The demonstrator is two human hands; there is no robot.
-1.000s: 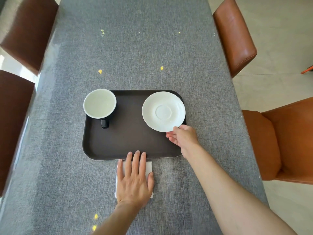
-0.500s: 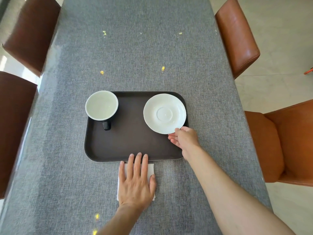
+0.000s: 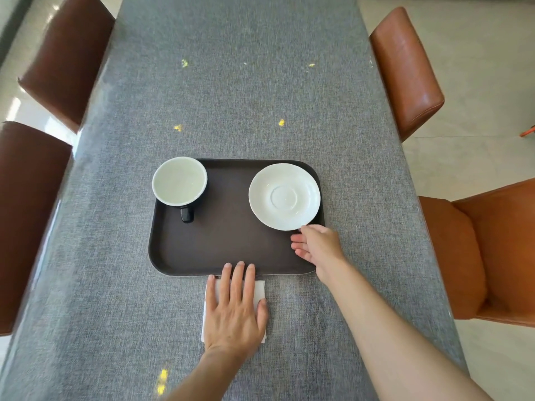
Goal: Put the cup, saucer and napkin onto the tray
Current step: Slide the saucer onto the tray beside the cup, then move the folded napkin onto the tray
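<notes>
A dark brown tray (image 3: 225, 253) lies on the grey table. In its far left corner stands a black cup (image 3: 179, 181) with a white inside, its handle pointing toward me. A white saucer (image 3: 284, 196) rests in the tray's far right part. My right hand (image 3: 317, 246) is at the saucer's near rim; the thumb tip touches the edge and the fingers are spread loose below it. A folded white napkin (image 3: 259, 289) lies on the table just in front of the tray. My left hand (image 3: 236, 309) lies flat on it, fingertips reaching the tray's near rim.
The grey tablecloth (image 3: 231, 82) runs far ahead with small yellow specks. Two dark brown chairs (image 3: 66, 59) stand along the left edge and two orange-brown chairs (image 3: 405, 68) along the right edge.
The saucer has settled flat on the tray and my right hand's fingers have slipped out from its rim. My left hand stays flat on the napkin.
</notes>
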